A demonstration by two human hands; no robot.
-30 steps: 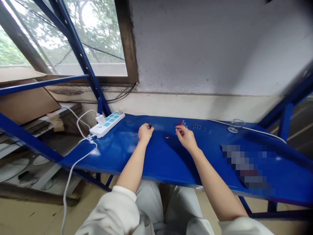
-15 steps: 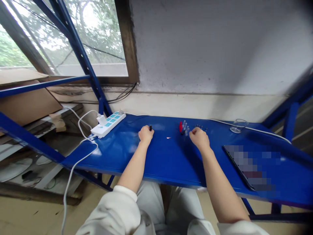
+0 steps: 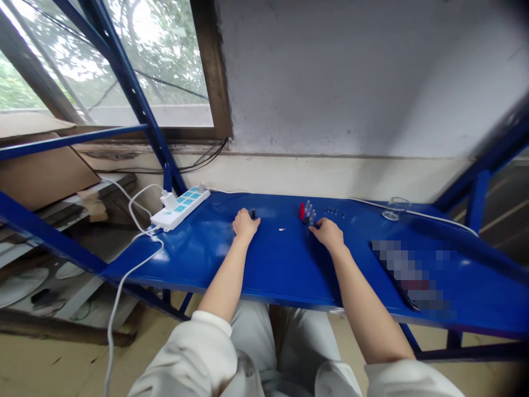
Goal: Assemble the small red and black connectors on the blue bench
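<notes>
A blue-painted steel bench top [image 3: 281,264] runs beneath a window [image 3: 144,60] and a rough plastered wall [image 3: 339,77], braced by a blue steel rack upright [image 3: 131,94]. It seems set here for the daylight. At its left end sits a white power strip [image 3: 179,208] with teal sockets, placed there, it seems, so that its white cable [image 3: 119,289] can drop over the edge. Far right, a small glass dish [image 3: 395,209] stands near the wall, while a flat dark slab [image 3: 407,275], pixelated past reading, lies toward the front.

Small pieces keep to the back of the bench, within reach of both arms: a short black cylinder [image 3: 253,214] just beyond the left hand [image 3: 246,225], its fingers curled down; then a red piece [image 3: 302,210], clear vials [image 3: 309,213] and a row of tiny dark studs [image 3: 334,210]. The right hand [image 3: 328,232] lies nearest these, fingers stretched toward the vials. Neither hand clearly pinches anything — the fingers hide too much to be sure.
</notes>
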